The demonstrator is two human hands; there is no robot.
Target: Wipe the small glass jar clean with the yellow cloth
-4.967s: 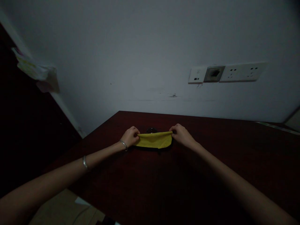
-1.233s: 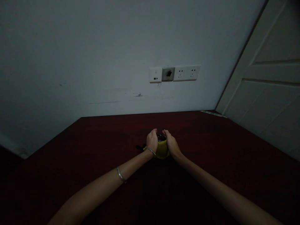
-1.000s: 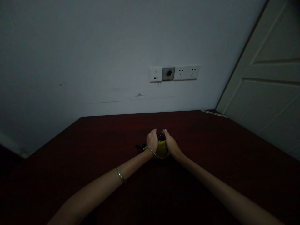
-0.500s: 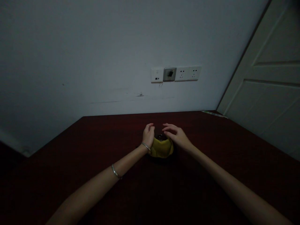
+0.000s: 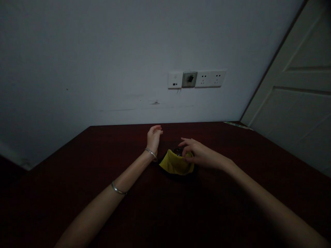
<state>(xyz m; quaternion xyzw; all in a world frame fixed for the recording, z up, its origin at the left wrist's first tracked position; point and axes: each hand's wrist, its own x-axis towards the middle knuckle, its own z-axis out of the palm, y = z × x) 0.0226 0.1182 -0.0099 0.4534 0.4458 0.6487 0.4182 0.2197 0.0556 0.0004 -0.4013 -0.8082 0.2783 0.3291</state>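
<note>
A yellow cloth [image 5: 176, 165] stands wrapped along the near side of a dark, shiny object [image 5: 178, 151], whose kind I cannot make out. Its left corner sticks out in a loose point. At the cloth's right upper edge is my right hand [image 5: 198, 151], with thumb and forefinger closed over the edge and the other fingers reaching above the dark object. My left hand [image 5: 154, 137] is apart from the cloth, to its left, holding nothing, its fingers loosely bent. Bracelets circle the left wrist and forearm.
All this rests on a dark red tabletop [image 5: 124, 144] against a pale wall. Sockets and a switch panel [image 5: 196, 79] are on the wall above. A panelled door [image 5: 297, 93] stands at the right, and a thin printed strip [image 5: 238, 125] lies at the back right edge.
My left hand has moved left, away from the cloth, and the cloth's left side now spreads out in a point. My right hand has lowered its thumb and forefinger onto the cloth's edge.
</note>
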